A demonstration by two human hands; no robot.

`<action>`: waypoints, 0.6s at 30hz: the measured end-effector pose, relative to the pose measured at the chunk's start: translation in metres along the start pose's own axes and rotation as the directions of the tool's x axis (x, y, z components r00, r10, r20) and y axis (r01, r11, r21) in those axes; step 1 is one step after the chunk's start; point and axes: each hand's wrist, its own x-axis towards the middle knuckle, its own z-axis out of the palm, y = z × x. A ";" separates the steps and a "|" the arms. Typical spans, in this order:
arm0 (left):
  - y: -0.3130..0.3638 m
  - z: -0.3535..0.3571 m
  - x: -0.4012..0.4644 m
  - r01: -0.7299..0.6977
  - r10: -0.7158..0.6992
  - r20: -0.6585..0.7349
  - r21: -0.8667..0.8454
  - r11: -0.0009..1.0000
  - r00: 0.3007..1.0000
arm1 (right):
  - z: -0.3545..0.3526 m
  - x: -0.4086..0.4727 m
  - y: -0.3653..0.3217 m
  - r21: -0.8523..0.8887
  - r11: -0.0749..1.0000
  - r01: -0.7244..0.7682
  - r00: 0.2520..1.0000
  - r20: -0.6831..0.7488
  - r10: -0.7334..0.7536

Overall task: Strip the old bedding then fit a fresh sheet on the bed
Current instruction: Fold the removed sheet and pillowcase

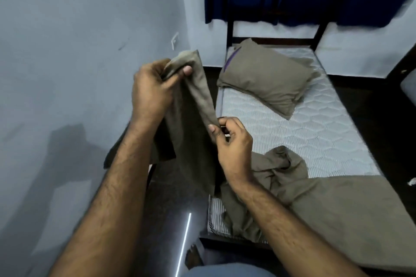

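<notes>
I see my left hand (153,87) pinching the top of the olive sheet (191,123) and my right hand (231,144) pinching its edge lower down, its far end bunched on the bare mattress (304,128) below the pillow (265,76).

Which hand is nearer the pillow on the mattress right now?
Right. The right hand pinches the olive sheet's edge just short of the pillow's near corner. The left hand holds the sheet's top corner farther left, off the bed toward the wall.
</notes>
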 end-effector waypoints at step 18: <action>0.031 -0.092 -0.051 0.211 -0.141 0.179 -0.471 0.857 0.974 | 0.030 0.010 -0.015 0.139 0.988 -0.072 0.891 0.454 0.001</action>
